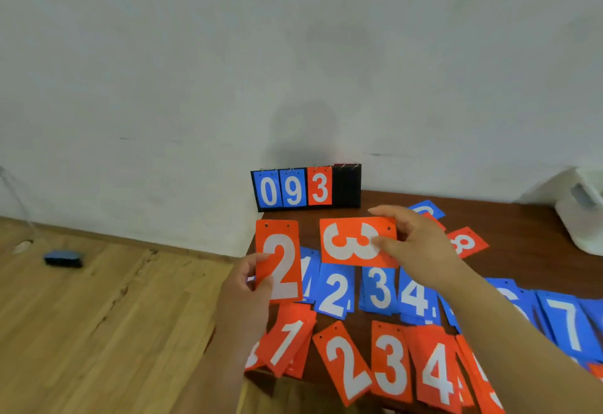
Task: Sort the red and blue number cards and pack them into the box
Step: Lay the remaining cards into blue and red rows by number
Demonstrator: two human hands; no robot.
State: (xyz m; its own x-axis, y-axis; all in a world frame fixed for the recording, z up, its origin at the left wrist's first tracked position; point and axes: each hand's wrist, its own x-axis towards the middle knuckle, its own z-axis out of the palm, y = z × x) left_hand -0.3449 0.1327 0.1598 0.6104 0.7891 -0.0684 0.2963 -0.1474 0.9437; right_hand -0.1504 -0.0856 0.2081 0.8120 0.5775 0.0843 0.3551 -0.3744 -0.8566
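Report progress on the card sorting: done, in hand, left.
Done: blue piles and red piles lie in numbered rows. In hand: left hand holds a red 2, right hand a sideways red 3. Left: the loose red 8, cards on the scoreboard, all packing; no box shows.

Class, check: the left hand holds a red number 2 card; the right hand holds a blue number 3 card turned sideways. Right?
The head view shows the right hand holding a red number 3 card, not blue; the left hand holds the red number 2 card.
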